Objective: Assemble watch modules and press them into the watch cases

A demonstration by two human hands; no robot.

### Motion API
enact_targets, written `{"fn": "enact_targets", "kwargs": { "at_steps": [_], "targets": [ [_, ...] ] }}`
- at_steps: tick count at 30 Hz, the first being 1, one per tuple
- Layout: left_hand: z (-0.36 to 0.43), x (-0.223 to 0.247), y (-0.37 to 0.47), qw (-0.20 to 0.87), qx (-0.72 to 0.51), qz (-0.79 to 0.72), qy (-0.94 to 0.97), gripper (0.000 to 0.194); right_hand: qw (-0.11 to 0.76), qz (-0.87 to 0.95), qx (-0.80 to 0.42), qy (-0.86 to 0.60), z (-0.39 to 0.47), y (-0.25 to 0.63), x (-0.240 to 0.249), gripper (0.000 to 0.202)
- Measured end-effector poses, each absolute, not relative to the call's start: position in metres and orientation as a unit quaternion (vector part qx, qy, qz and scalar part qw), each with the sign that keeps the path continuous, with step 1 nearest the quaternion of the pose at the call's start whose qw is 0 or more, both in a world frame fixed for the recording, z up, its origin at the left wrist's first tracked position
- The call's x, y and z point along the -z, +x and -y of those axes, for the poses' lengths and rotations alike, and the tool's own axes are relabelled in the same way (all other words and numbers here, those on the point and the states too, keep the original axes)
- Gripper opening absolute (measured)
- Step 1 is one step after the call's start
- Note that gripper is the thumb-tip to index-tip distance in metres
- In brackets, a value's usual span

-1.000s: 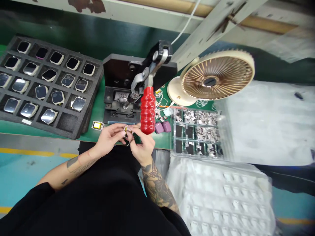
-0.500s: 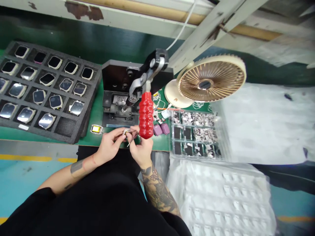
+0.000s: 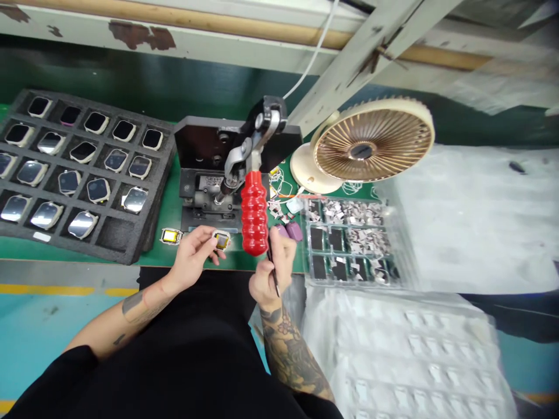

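Left hand [image 3: 191, 257] pinching watch case [image 3: 222, 240], metal label [image 3: 213, 181], print illegible

L hand [image 3: 194, 253] raised at mid-body, thumb and fingertips pinched, L forearm [image 3: 142, 302] angled up and inward, tattooed, R hand [image 3: 273, 270] apart from L, fingers curled in, thumb bent, R forearm [image 3: 290, 349] heavily tattooed, both sleeves [image 3: 72, 366] black

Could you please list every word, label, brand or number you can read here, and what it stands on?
No text can be read.
Plate on the red-handled press: marks too small.
Fan hub: too small and blurred.
White label on the foam tray: no legible writing.
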State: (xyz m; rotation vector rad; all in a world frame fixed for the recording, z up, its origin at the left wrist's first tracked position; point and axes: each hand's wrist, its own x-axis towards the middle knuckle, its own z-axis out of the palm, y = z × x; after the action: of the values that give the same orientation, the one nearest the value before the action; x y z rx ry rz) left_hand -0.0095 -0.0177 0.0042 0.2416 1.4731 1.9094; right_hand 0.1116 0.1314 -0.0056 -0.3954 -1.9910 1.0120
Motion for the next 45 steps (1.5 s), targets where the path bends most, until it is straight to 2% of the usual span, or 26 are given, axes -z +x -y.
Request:
{"fn": "enact_targets", "kwargs": {
  "at_steps": [10, 16, 24, 32, 36, 40, 42, 45],
  "targets": [
    [0.016, -0.006, -0.009, 0.355, -0.721, -0.585, 0.107, 0.036, 0.459, 0.726, -0.456, -0.232, -0.125, 0.105, 0.001, 0.021],
    [0.015, -0.003, -0.010, 0.358, -0.735, -0.570, 0.083, 0.048, 0.439, 0.742, -0.479, -0.165, -0.119, 0.102, -0.004, 0.023],
    [0.016, 0.001, -0.005, 0.335, -0.747, -0.569, 0.079, 0.054, 0.401, 0.756, -0.490, -0.164, -0.109, 0.103, 0.003, 0.014],
    [0.016, 0.000, -0.005, 0.337, -0.748, -0.567, 0.082, 0.046, 0.379, 0.716, -0.557, -0.183, -0.109, 0.098, 0.018, 0.011],
    [0.016, -0.002, -0.006, 0.341, -0.746, -0.566, 0.084, 0.048, 0.365, 0.679, -0.593, -0.233, -0.108, 0.099, 0.020, 0.014],
    [0.016, -0.002, -0.004, 0.333, -0.747, -0.569, 0.081, 0.052, 0.328, 0.677, -0.619, -0.224, -0.110, 0.105, 0.016, 0.017],
    [0.016, -0.002, -0.004, 0.329, -0.750, -0.569, 0.079, 0.056, 0.316, 0.687, -0.620, -0.211, -0.112, 0.108, 0.013, 0.017],
    [0.016, -0.001, -0.002, 0.326, -0.750, -0.570, 0.081, 0.059, 0.342, 0.715, -0.575, -0.203, -0.113, 0.109, 0.010, 0.014]
  ]
}}
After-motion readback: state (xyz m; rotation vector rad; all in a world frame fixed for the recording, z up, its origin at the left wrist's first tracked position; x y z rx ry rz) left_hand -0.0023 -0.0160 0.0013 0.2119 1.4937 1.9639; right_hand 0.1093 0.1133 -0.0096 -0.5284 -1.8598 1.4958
